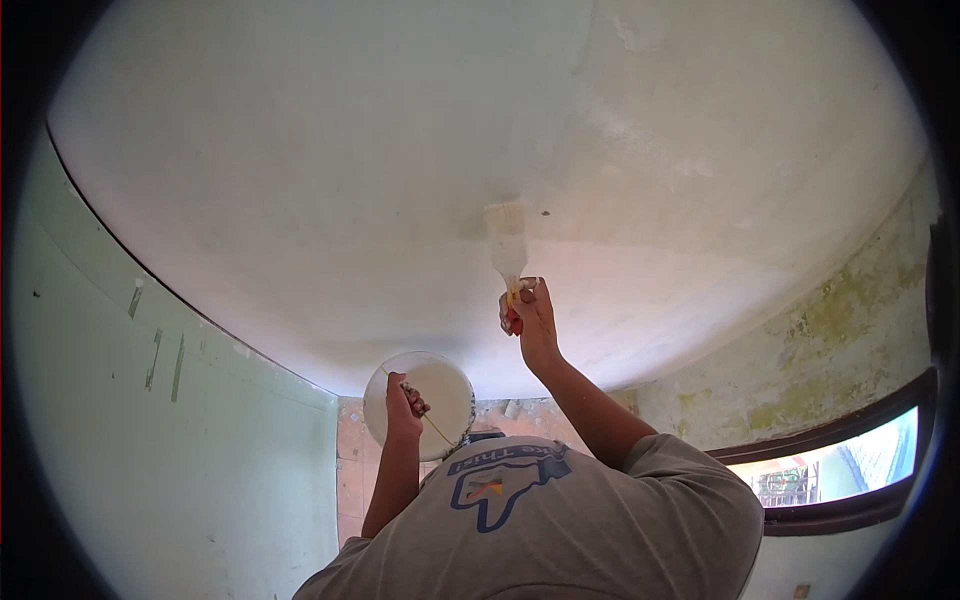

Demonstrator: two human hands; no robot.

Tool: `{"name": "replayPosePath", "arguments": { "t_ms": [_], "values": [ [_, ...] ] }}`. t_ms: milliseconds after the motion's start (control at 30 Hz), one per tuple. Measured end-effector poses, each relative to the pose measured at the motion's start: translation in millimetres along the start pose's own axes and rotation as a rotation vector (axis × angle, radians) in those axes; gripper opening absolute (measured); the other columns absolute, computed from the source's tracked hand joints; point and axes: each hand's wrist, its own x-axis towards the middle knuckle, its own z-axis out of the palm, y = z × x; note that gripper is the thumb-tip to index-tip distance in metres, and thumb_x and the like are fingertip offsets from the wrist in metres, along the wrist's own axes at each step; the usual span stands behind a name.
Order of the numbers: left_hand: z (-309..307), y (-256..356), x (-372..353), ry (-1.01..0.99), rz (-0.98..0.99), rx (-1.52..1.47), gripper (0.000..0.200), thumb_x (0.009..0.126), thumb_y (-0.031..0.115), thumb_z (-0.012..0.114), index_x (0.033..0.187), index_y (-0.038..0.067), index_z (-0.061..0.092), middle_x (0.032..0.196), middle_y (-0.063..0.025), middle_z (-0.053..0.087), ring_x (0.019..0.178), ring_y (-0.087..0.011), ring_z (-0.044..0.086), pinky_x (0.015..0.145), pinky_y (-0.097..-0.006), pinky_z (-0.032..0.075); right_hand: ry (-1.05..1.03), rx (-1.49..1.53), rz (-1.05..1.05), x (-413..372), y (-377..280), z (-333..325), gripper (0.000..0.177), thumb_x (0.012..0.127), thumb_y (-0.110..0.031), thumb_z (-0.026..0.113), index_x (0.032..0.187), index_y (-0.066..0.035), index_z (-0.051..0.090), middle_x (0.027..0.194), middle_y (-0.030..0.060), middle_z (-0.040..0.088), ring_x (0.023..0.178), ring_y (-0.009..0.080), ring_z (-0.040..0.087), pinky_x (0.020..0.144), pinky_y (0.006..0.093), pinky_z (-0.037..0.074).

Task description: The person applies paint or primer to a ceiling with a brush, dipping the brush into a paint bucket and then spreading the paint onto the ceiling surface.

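My right hand [527,308] is wrapped round the handle of a wide paintbrush [508,245]. The brush points up, its pale bristles at the whitish painted surface [420,150] in front of me; whether they touch it is hard to tell. Lower and to the left, my left hand [405,400] is closed on the thin yellowish handle of a round white bucket [450,385]. Pale paint appears to fill the bucket, seen from above. Pale smears mark the fingers of my right hand.
A greenish wall [200,420] with dark scrape marks stands at the left. At the right, a stained wall [850,320] sits above a dark-framed window [840,470]. Reddish floor tiles [353,480] show below the bucket. A small dark spot [546,213] lies beside the bristles.
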Motion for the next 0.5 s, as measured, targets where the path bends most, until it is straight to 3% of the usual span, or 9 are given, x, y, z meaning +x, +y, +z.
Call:
{"name": "replayPosePath", "arguments": {
  "t_ms": [267,367,433,500],
  "values": [
    [-8,-1,7,-0.026,-0.029,0.004,0.033,0.082,0.039,0.063,0.072,0.018,0.039,0.052,0.0040,0.031,0.041,-0.0127,0.034,0.049,-0.0354,0.041,0.160,-0.065,0.146,-30,42,-2,0.005,0.105,-0.013,0.041,0.108,-0.010,0.042,0.081,0.0028,0.049,0.062,0.0074,0.042,0.055,0.0226,0.038],
    [-6,-1,6,-0.035,-0.034,0.006,0.033,0.081,0.038,0.063,0.071,0.019,0.039,0.052,0.0040,0.031,0.041,-0.0129,0.034,0.050,-0.0348,0.040,0.141,-0.141,0.056,-23,30,9,0.013,0.110,-0.021,0.038,0.106,-0.009,0.043,0.079,0.0002,0.046,0.061,0.0055,0.040,0.053,0.0208,0.036],
    [-6,0,8,-0.037,-0.049,0.010,0.033,0.081,0.039,0.063,0.071,0.019,0.038,0.052,0.0039,0.031,0.041,-0.0131,0.034,0.050,-0.0348,0.040,0.050,-0.237,-0.184,-5,14,18,0.021,0.112,-0.028,0.036,0.107,-0.009,0.043,0.079,-0.0006,0.046,0.060,0.0048,0.039,0.053,0.0204,0.035],
    [-6,-1,12,-0.038,-0.060,0.015,0.033,0.081,0.039,0.063,0.071,0.019,0.038,0.052,0.0039,0.031,0.041,-0.0132,0.034,0.050,-0.0348,0.040,0.046,-0.227,-0.194,10,4,26,0.020,0.112,-0.027,0.036,0.108,-0.009,0.043,0.079,-0.0004,0.046,0.060,0.0049,0.039,0.053,0.0206,0.035]
  ]
}}
